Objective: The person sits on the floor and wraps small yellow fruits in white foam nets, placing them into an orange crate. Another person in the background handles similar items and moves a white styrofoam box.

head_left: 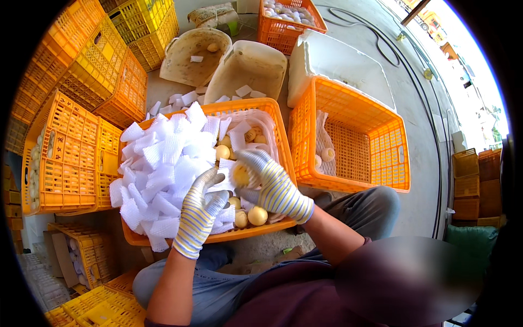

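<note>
My right hand point(272, 185), in a striped knit glove, grips a round yellow fruit point(241, 174) whose exact kind I cannot tell. White netting shows along the fruit's edge. To its left my left hand point(200, 212), gloved alike, has its thumb and fingers apart with nothing plainly between them. Both hands are over an orange plastic crate point(286, 136). A tall heap of white foam net sleeves point(163, 163) fills its left side. More yellow fruits point(257, 216) lie in its right part, some close below my right hand.
On the right an orange crate point(354, 147) tips toward me, holding a net and a few fruits. Behind stand two dirty tubs point(248, 68), a white foam box point(343, 60) and a crate of wrapped fruit point(278, 35). Stacked crates point(98, 60) line the left; hoses point(436, 136) cross the floor.
</note>
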Available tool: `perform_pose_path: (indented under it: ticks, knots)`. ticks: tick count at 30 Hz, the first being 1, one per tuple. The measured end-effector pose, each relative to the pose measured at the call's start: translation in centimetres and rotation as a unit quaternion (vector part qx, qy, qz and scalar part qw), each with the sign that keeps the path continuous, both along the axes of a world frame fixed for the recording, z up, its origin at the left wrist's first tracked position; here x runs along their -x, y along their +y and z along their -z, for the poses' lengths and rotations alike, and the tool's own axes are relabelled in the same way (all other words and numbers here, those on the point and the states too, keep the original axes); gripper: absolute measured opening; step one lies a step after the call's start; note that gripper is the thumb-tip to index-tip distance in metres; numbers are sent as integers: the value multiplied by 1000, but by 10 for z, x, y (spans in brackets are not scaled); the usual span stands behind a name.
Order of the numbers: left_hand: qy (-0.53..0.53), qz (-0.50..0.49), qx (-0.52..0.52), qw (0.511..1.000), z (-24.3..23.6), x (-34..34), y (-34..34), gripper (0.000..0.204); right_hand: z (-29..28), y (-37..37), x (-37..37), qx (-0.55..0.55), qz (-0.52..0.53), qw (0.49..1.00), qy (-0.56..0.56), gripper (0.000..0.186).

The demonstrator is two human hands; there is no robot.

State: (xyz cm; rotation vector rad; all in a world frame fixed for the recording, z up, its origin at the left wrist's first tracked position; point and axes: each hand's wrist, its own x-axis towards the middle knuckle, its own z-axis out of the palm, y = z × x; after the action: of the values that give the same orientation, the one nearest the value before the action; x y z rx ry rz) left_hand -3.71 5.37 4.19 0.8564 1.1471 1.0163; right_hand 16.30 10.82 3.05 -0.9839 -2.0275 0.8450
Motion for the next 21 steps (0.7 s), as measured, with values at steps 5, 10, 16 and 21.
perform_pose_path:
  ticks: [5, 10, 16, 21]
  knots:
    - [47, -113, -31, 992, -5, 26, 9, 47, 74, 84, -145, 148, 370, 901, 171, 56]
    - [73, -166, -46, 982, -16, 63, 7, 47, 180, 89, -213, 538, 281, 771, -193, 69]
    - [84, -161, -23, 983, -13, 68, 8, 48, 202, 94, -234, 285, 227, 833, -417, 38]
    - [81, -141, -31, 986, -15, 48, 19, 45, 82, 60, -110, 29, 284, 950, 125, 20]
